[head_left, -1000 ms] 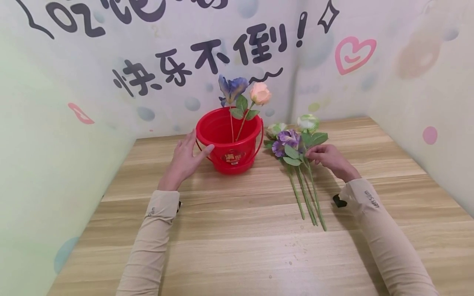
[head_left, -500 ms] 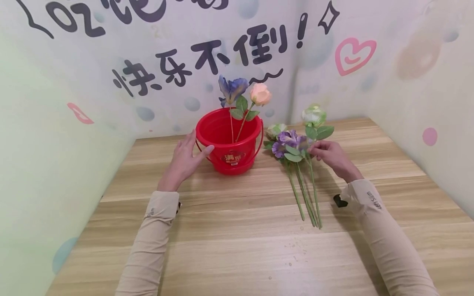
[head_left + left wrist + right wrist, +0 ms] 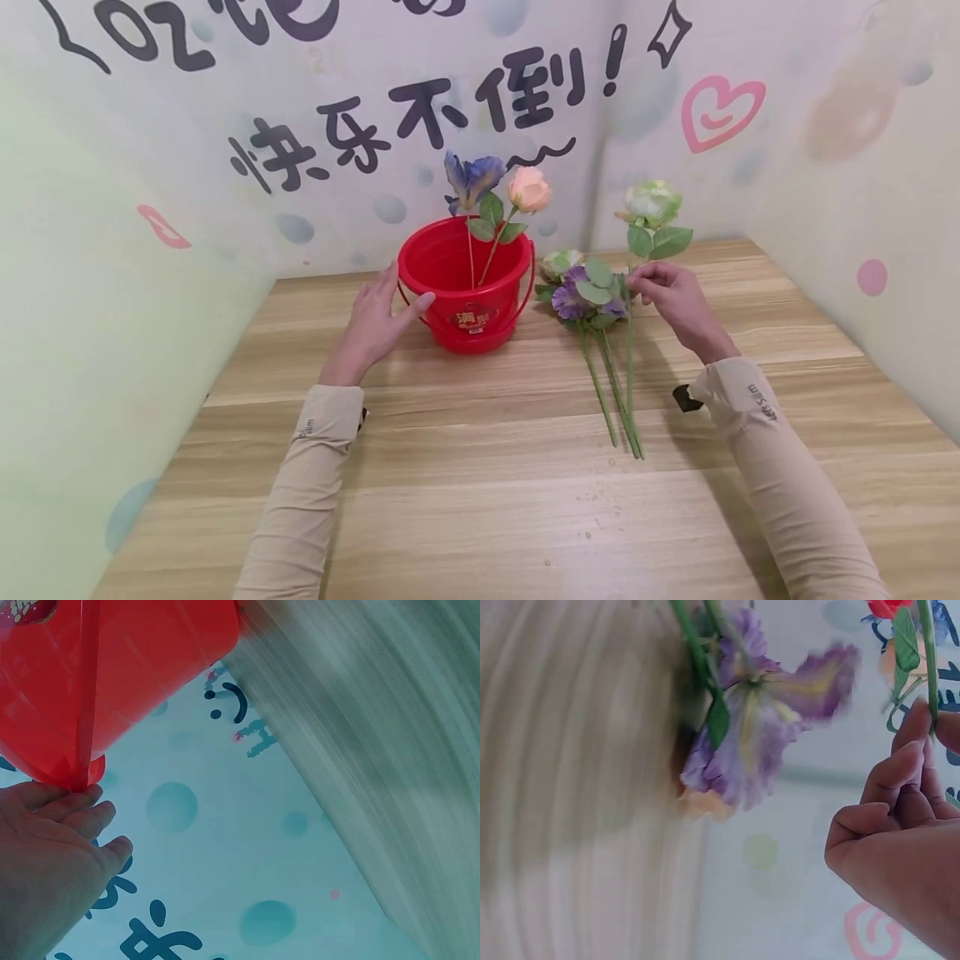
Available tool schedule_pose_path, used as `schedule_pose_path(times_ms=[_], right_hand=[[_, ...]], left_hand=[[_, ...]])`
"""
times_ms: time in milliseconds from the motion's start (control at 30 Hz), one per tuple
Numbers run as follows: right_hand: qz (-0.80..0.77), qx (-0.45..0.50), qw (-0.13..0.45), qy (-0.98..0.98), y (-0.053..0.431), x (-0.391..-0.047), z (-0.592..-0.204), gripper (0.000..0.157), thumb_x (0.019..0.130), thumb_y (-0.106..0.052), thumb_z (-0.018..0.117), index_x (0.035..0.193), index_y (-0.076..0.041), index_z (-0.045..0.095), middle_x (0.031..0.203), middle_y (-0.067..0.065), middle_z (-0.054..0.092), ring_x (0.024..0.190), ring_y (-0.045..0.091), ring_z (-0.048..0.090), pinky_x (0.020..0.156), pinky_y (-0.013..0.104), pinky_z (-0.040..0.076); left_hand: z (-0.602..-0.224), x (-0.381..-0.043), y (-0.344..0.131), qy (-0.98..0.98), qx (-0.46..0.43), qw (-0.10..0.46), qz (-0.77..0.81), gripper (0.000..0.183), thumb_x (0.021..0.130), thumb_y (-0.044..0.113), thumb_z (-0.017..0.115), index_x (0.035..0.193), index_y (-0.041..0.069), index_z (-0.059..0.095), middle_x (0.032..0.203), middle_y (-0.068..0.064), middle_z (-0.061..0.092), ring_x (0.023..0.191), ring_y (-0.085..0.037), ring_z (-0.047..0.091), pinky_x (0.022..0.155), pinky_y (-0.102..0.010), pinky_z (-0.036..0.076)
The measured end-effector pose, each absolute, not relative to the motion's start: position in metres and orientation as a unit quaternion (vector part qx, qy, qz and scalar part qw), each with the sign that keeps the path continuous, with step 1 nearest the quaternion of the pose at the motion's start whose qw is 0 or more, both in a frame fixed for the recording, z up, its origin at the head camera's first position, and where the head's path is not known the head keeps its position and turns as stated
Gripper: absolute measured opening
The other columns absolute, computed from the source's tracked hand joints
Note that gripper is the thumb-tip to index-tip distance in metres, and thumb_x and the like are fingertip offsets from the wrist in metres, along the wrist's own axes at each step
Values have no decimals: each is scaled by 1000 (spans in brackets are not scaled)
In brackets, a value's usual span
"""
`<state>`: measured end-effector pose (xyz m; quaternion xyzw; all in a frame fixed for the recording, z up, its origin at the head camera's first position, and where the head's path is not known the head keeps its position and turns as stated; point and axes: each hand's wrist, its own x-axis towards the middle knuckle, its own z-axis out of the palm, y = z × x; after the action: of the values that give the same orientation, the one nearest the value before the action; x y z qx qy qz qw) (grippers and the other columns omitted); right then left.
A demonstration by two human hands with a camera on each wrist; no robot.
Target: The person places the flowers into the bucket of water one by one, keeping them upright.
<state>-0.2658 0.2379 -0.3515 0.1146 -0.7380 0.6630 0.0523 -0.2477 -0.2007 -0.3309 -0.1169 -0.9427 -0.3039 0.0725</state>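
Observation:
My left hand (image 3: 371, 325) rests against the left side of a red bucket (image 3: 480, 321), its fingers extended. In the left wrist view those fingertips touch the rim beside the handle (image 3: 86, 697). A blue flower (image 3: 472, 179) and a pink rose (image 3: 529, 190) stand in the bucket, leaning apart. To its right, my right hand (image 3: 681, 310) pinches the green stem of a white-green flower (image 3: 651, 205) between thumb and fingers, bloom upward. Beside that stem lie a purple flower (image 3: 570, 298) and another white-green bloom (image 3: 561, 263). The right wrist view shows the pinched stem (image 3: 928, 645) close up.
The wood-grain table (image 3: 465, 500) carries everything. A printed wall sheet (image 3: 337, 217) stands right behind the bucket, with side walls left and right. Stems (image 3: 606, 392) of the lying flowers point toward the front.
My right hand has raised the white-green flower off the bunch, its bloom moving up and right and its stem turning more upright. The left hand and bucket have stayed in place.

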Motion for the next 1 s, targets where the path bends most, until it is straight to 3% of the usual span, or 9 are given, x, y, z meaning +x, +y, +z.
schedule_pose_path(times_ms=[233,533,1000], right_hand=[[657,124,70,-740,230,-264,-339,8,101,-9,67,94,-5,67,87,-9,68,73,6,56,69,19,47],[683,147,88,-710,212,-265,-323,11,100,-3,66,91,-9,68,86,-7,68,75,7,59,69,18,47],[715,163,89,-674,185,-268,-307,10,98,0,68,92,-7,70,84,-4,70,75,8,60,69,19,49]], left_hand=[[-330,-248,-201,-944,-114,71,-302,100,96,68,54,168,13,11,170,-13,20,156,-33,18,125,-55,4],[-330,-247,-201,-943,-116,72,-303,99,96,67,54,168,13,11,170,-14,21,156,-33,18,125,-55,4],[-330,-246,-201,-943,-117,72,-303,99,97,67,54,167,12,12,170,-14,21,155,-34,18,125,-54,5]])
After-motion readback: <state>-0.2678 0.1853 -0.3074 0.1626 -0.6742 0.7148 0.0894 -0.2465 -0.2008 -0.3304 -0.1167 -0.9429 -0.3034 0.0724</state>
